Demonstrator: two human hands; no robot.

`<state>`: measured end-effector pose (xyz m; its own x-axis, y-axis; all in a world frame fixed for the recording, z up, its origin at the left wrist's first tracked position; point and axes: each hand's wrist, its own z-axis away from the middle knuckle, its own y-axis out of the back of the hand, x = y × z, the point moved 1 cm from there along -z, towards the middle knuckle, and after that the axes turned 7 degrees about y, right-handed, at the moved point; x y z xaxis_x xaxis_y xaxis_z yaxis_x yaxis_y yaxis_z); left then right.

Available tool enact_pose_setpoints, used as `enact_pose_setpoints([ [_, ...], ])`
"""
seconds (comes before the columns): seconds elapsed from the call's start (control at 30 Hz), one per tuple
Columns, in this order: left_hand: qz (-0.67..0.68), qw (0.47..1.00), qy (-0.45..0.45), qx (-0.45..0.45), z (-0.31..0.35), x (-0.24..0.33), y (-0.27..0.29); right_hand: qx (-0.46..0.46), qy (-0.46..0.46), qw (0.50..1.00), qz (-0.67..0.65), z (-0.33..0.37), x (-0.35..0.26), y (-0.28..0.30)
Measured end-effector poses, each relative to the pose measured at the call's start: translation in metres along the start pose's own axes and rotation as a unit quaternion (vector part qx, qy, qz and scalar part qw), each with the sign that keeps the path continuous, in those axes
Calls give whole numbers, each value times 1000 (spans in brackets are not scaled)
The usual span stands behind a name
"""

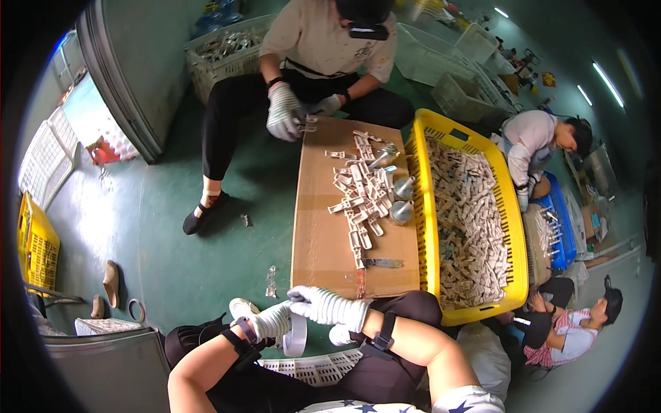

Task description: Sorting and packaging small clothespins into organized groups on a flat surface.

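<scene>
Both my hands wear white ribbed gloves and meet above my lap, by the near edge of a cardboard sheet (317, 241). My left hand (273, 321) is closed on a pale roll of tape (296, 337), which hangs beside its fingers. From the right, my right hand (330, 307) reaches across with fingers closed at the top of the roll; what they pinch is hidden. On the cardboard lies a loose pile of small beige plastic parts (361, 189). Several grey cone-topped cans (401, 212) stand at its right side, and a flat dark blade-like strip (383, 263) lies nearer me.
A yellow crate (520, 275) full of similar parts stands right of the cardboard. Opposite sits a gloved co-worker (330, 41); two more people work at the right. A white slotted basket (317, 368) is below my hands. Slippers (111, 279) lie on the green floor.
</scene>
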<state>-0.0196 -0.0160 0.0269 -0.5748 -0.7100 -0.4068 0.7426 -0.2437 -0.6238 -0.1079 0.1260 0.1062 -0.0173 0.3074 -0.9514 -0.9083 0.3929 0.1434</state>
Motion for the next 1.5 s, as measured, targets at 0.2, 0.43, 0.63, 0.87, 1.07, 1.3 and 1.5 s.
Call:
enact_pose_setpoints([
  [0.2, -214, 976, -24, -32, -10, -3, 9, -10, -27, 973, 230, -12, -13, 6],
  [0.43, -309, 940, -124, -73, -2, -6, -8, -37, -44, 969, 239, -10, -16, 9],
  [0.63, -629, 752, -195, 27, 28, -7, -32, 53, 49, 961, 266, -10, -10, 11],
  [0.87, -506, 854, -119, -16, -32, 11, 30, 135, 145, 891, 409, -2, -20, 26],
  [1.07, -588, 788, -181, -22, -42, 16, 42, 140, 49, 909, 390, 12, -4, 35],
  [1.3, -590, 792, -159, 6, -18, 11, 16, 64, 7, 909, 413, 18, 5, 37],
  [1.5, -662, 725, -191, 15, -14, 12, 16, 11, 24, 885, 464, 18, 13, 35],
])
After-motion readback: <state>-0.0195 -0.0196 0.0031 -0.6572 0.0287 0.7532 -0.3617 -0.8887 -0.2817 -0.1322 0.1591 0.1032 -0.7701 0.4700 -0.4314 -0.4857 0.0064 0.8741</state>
